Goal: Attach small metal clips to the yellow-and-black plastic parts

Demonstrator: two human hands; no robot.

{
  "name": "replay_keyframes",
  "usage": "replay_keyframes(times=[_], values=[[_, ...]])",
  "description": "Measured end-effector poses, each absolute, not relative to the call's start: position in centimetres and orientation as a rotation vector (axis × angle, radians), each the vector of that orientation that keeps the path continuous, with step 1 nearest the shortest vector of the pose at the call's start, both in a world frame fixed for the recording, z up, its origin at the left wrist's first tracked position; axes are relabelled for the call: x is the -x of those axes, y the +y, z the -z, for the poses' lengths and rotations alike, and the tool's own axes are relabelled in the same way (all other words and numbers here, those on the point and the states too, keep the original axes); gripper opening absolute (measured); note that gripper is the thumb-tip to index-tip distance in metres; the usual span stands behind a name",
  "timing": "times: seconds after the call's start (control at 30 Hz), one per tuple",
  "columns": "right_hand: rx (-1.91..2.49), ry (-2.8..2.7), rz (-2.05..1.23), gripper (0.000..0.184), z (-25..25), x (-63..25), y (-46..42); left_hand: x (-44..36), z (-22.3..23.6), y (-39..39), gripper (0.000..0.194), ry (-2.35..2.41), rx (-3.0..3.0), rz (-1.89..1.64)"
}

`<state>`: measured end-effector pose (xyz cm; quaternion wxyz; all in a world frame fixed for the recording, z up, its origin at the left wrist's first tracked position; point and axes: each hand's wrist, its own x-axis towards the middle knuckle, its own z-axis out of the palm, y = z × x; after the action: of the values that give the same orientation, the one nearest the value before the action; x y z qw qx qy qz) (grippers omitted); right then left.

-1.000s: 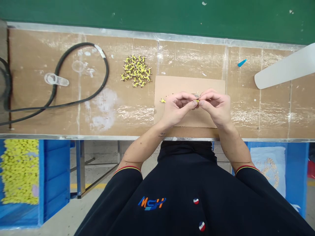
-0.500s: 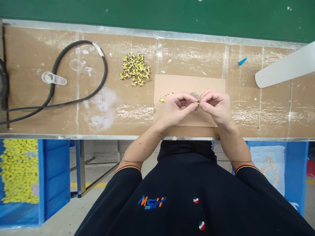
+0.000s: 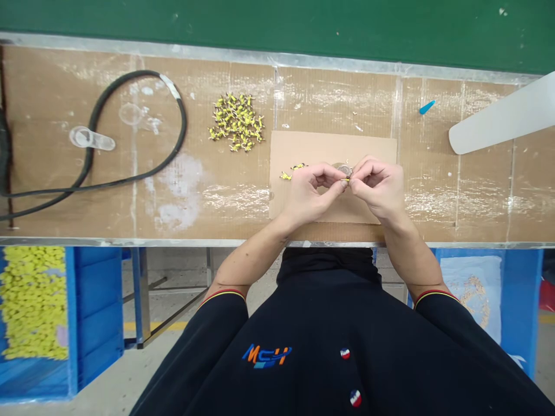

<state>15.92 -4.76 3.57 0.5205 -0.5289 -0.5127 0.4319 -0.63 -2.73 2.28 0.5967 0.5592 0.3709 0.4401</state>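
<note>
Above a flat cardboard sheet [image 3: 332, 147], my left hand [image 3: 313, 188] and my right hand [image 3: 379, 188] meet fingertip to fingertip. Both are closed in a pinch on a small yellow figure-like piece [image 3: 346, 179], mostly covered by the fingers. Just behind the fingertips sits a small round clear dish [image 3: 346, 169], partly hidden. Two more yellow-and-dark pieces [image 3: 285, 175] lie on the sheet beside my left hand. Farther left on the table is a pile of similar small yellow pieces [image 3: 237, 122] with dark and white parts.
A black cable [image 3: 184, 124] loops across the left of the table near a clear plastic spoon-like piece [image 3: 102, 141]. To the right are a blue tapered piece [image 3: 427, 107] and a white rounded object [image 3: 498, 118]. Blue bins [image 3: 97, 323] stand below the front edge, one holding yellow pieces.
Both hands keep their pinch at nearly the same spot, with only slight finger movement. The whole view has shifted a little.
</note>
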Motion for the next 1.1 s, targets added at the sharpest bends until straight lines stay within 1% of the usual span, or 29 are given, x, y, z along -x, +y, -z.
replay_keyframes(times=[0.1,0.23,0.3,0.43,0.57,0.7,0.83,0.93,1.0,1.03,1.1], values=[[1.257,-1.237,-1.003,0.015,-3.5,-15.8,-4.8,0.6,-2.2,-2.8,0.021,0.872,-1.310,-1.034],[1.173,-1.236,-1.075,0.013,-3.6,-16.0,-4.8,0.7,-1.9,-2.4,0.031,0.750,-1.196,-1.013],[1.127,-1.252,-1.111,0.018,-3.6,-16.2,-4.8,0.8,-1.8,-2.3,0.036,0.679,-1.112,-0.975],[1.071,-1.302,-1.093,0.033,-3.5,-16.4,-4.7,0.7,-1.8,-2.2,0.042,0.625,-0.997,-0.918],[1.079,-1.323,-1.067,0.039,-3.6,-16.4,-4.7,0.7,-1.6,-2.1,0.046,0.615,-0.936,-0.897],[1.076,-1.316,-1.058,0.037,-3.8,-16.2,-4.9,0.7,-1.5,-2.1,0.047,0.590,-0.936,-0.890],[1.045,-1.319,-1.053,0.032,-3.6,-16.3,-4.9,0.7,-1.4,-2.0,0.041,0.573,-1.002,-0.915],[1.079,-1.299,-1.030,0.029,-3.0,-16.8,-4.9,1.9,-1.4,-1.0,0.041,0.718,-1.140,-1.045],[1.087,-1.268,-0.990,0.026,-2.6,-17.3,-4.8,3.6,-1.3,0.3,0.040,0.932,-1.307,-1.184],[1.088,-1.256,-0.966,0.025,-2.4,-17.6,-4.7,4.7,-1.3,1.1,0.036,1.062,-1.416,-1.241],[1.102,-1.247,-0.922,0.027,-2.2,-18.1,-4.6,7.4,-0.9,2.8,0.023,1.370,-1.626,-1.272]])
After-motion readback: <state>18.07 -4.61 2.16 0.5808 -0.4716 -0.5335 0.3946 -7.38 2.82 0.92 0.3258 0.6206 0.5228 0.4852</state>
